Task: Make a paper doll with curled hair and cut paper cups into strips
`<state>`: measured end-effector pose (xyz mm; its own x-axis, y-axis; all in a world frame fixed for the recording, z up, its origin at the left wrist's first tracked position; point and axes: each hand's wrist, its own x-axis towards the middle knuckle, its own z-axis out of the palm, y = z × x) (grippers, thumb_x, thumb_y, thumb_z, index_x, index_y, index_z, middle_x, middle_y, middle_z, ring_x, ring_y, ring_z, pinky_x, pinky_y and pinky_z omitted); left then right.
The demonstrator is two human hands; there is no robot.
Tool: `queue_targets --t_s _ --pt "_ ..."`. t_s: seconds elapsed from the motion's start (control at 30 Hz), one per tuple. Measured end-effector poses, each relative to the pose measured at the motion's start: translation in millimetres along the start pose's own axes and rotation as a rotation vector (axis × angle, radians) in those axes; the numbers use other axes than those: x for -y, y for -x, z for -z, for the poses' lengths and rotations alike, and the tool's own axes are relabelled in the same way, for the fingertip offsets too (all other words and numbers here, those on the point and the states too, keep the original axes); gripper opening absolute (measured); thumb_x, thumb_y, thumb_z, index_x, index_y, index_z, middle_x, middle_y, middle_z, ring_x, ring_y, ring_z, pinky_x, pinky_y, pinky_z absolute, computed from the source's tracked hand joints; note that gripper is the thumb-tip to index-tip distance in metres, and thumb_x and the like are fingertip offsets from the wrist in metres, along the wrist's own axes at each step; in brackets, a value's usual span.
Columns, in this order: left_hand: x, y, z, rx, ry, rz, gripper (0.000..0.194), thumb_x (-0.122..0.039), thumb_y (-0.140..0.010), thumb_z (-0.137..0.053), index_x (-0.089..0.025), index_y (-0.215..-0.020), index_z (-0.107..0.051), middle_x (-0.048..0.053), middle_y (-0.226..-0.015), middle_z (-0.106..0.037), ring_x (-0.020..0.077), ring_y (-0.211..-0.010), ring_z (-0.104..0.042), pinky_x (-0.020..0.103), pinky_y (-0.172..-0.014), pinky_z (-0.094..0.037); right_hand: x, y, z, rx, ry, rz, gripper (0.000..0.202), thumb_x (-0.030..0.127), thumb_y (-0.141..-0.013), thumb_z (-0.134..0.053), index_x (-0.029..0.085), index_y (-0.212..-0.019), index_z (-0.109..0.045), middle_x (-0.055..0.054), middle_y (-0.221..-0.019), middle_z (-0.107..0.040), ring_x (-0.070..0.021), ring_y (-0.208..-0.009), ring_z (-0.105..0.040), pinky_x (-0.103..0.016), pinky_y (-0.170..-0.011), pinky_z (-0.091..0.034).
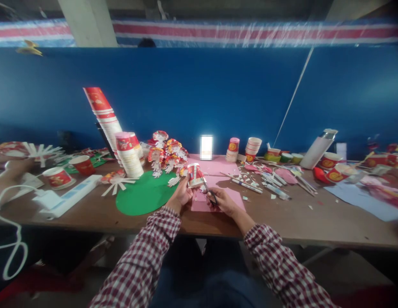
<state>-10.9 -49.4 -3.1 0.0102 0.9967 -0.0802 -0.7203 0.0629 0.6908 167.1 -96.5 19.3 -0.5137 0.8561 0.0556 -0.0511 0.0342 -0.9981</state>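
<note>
- While two checked sleeves reach over the near edge of the brown table, the left hand has its fingers clamped on a red and white paper cup, straight ahead of the wearer.
- The right hand has its fingers closed around the dark handles of the scissors; their blades are at the cup's right side, and I cannot tell whether they touch it.
- Beneath the hands lies a pink sheet, with a rounded green sheet to its left.
- Farther left, a white power strip lies near two loose cups.
- At the far left is another person's hand, blurred.
- To the right, pens and paper scraps lie scattered.
- Behind the green sheet, paper figures crowd beside a short cup stack; a tall cup stack leans just behind.
- Toward the right, a white flask is tilted.
- Farthest back, a blue panel runs along the table, below a striped sheet.
</note>
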Motion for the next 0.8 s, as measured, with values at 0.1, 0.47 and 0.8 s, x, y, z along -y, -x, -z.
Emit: queue_targets --t_s 0.1,0.47,0.8 --pt "-1.0 1.5 -2.1 0.004 -0.009 0.000 0.032 -0.033 -0.087 -0.054 -0.011 -0.110 -0.059 0.009 -0.088 -0.070 0.0163 -0.076 -0.067 0.031 -0.078 -0.054 1.2 -0.1 -1.3 -0.021 0.030 0.003 0.043 0.052 -0.073 -0.063 0.015 -0.095 -0.059 0.004 -0.056 -0.054 -0.0065 -0.042 -0.048 -0.017 -0.037 -0.036" --pt "-0.2 1.9 -0.5 0.041 -0.019 -0.035 0.034 -0.034 -0.088 -0.052 -0.016 -0.116 -0.057 0.008 -0.095 -0.069 0.0185 -0.080 -0.066 0.033 -0.077 -0.054 -3.0 -2.3 -1.8 -0.049 0.040 -0.028 0.038 0.050 -0.072 -0.064 0.016 -0.088 -0.060 0.006 -0.052 -0.050 -0.0047 -0.038 -0.045 -0.015 -0.035 -0.033" --pt "-0.7 4.1 1.1 0.090 -0.075 -0.015 0.035 -0.039 -0.086 -0.053 -0.017 -0.113 -0.054 0.009 -0.095 -0.068 0.0203 -0.080 -0.066 0.039 -0.079 -0.053 -2.5 -1.5 -0.5 -0.050 0.027 -0.040 0.043 0.052 -0.072 -0.064 0.016 -0.094 -0.059 0.005 -0.054 -0.055 -0.0061 -0.040 -0.048 -0.016 -0.036 -0.035"
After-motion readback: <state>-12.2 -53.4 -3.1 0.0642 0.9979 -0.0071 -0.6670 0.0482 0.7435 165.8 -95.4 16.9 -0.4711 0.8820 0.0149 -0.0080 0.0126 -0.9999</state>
